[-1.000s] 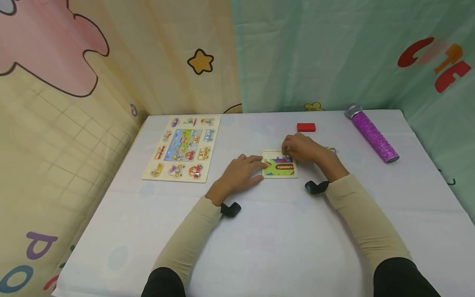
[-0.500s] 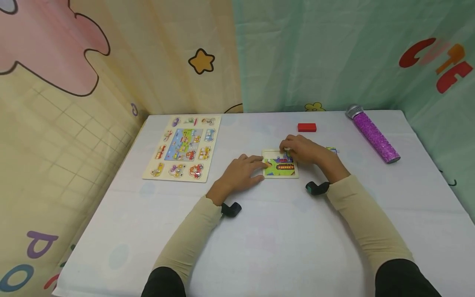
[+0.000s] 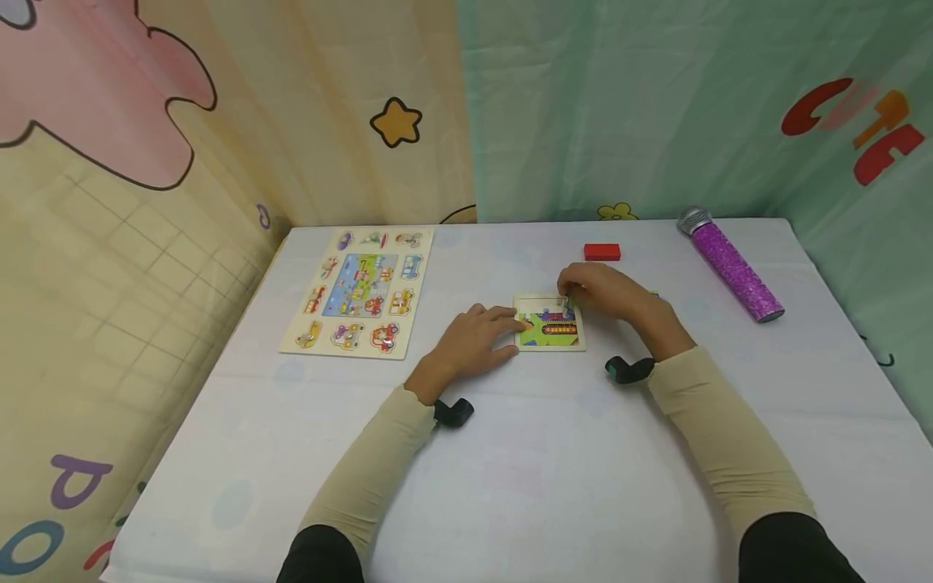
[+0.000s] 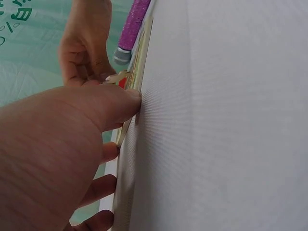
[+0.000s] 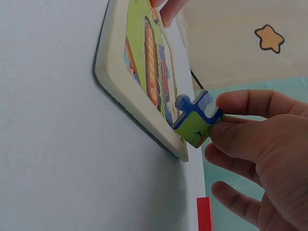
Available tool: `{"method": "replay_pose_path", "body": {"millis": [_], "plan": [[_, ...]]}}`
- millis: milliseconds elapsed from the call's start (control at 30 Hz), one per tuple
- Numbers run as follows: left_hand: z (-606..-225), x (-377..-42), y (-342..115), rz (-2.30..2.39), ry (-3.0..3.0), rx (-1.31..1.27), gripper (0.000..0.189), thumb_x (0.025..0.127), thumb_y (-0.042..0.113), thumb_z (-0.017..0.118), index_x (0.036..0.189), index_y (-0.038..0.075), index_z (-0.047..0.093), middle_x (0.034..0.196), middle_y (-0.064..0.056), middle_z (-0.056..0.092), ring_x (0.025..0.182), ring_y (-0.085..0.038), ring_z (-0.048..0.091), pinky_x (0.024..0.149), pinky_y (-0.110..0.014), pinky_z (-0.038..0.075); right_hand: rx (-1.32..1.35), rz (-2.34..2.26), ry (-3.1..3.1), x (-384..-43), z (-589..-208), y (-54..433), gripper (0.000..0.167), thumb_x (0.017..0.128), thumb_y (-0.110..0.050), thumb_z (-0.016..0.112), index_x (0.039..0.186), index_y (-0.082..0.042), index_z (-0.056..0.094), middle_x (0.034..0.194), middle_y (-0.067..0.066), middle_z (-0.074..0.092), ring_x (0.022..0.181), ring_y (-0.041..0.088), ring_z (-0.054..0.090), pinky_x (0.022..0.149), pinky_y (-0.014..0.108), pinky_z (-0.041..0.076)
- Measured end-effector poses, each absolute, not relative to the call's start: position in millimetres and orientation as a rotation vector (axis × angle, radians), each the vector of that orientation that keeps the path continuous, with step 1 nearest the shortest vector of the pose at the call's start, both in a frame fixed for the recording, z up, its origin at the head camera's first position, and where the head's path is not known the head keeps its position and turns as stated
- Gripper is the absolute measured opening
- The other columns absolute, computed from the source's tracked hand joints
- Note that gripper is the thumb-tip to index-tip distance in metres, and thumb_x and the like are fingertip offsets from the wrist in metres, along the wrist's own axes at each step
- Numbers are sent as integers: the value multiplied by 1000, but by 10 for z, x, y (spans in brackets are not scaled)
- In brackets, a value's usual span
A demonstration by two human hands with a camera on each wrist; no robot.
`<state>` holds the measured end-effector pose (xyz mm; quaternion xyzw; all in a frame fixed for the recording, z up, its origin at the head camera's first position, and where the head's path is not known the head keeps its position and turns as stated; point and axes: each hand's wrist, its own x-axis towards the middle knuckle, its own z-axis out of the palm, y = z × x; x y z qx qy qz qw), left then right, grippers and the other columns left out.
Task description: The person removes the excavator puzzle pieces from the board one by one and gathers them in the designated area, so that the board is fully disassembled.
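A small jigsaw tray (image 3: 547, 349) with a cream frame and a picture of a tracked vehicle lies mid-table. My left hand (image 3: 470, 340) rests at its left side, with the thumb at the near corner and the forefinger on the picture. Over the tray's far right part, my right hand (image 3: 608, 293) pinches a blue-and-green puzzle piece (image 5: 195, 120) between thumb and forefinger. In the right wrist view the piece is tilted, close to the tray's frame. Behind the right wrist another colourful piece (image 3: 653, 293) is mostly hidden.
A large puzzle board (image 3: 291, 350) with vehicle pictures lies at the left. A red block (image 3: 602, 252) sits beyond the right hand. At the back right lies a purple glittery microphone (image 3: 738, 271). Curtains (image 3: 619, 105) hang behind the table (image 3: 510, 486).
My right hand has shifted slightly right and tilted the puzzle piece up from the tray's far right part. My left hand stays in place.
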<state>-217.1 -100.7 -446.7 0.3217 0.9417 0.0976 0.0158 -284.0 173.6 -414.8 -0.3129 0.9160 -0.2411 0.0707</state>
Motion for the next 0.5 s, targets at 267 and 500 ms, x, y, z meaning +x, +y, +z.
{"method": "replay_pose_path", "body": {"millis": [267, 500], "plan": [[-4472, -2172, -993, 296, 2918, 1004, 42, 100, 44, 61, 140, 32, 61, 152, 4, 47, 121, -22, 50, 88, -40, 46, -819, -1030, 2760, -2741, -4087, 2017, 18, 98, 5, 60, 113, -2, 67, 111, 12, 67, 107, 31, 61, 92, 50, 51], [-4444, -2174, -1003, 275, 2918, 993, 43, 100, 44, 60, 141, 33, 60, 153, 4, 46, 121, -22, 49, 88, -39, 46, -470, -1014, 2897, -2593, -3986, 2528, 25, 100, -3, 63, 125, -1, 63, 113, 18, 68, 106, 35, 60, 89, 50, 50]]}}
